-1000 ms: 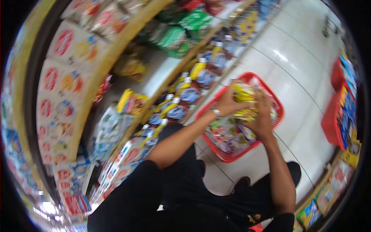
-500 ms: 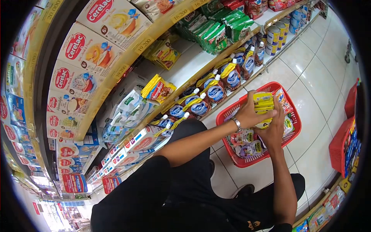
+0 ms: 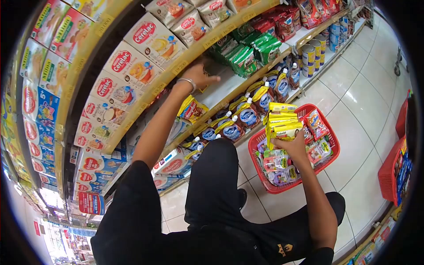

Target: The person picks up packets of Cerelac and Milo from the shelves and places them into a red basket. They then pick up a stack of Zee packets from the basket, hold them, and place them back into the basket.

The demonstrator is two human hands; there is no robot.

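My left hand [image 3: 201, 78], with a metal watch at its wrist, reaches into the middle shelf under the price rail. Its thumb sticks out, while the other fingers are partly hidden in shadow; a bit of yellow packaging shows below them. Over the red basket [image 3: 274, 191], my right hand [image 3: 295, 149] is closed round a stack of yellow sachets [image 3: 282, 123]. Inside the basket lie a purple pouch [image 3: 287, 176], a red-and-white pouch [image 3: 277, 160] and a red snack pack [image 3: 316, 125]. Yellow-and-red packs [image 3: 192, 109] sit on the shelf just below my left forearm.
Green Milo packs [image 3: 247, 62] lie further along the same shelf. Spouted pouches [image 3: 248, 115] line the lower shelf beside the basket. Cerelac boxes [image 3: 132, 66] fill the shelf above. Another red basket [image 3: 388, 176] stands at the right on the tiled floor [image 3: 357, 132].
My left hand has left the yellow sachets and moved up-left into the shelf. My right hand now holds the stack alone, slightly further left and fanned out. The view has shifted.
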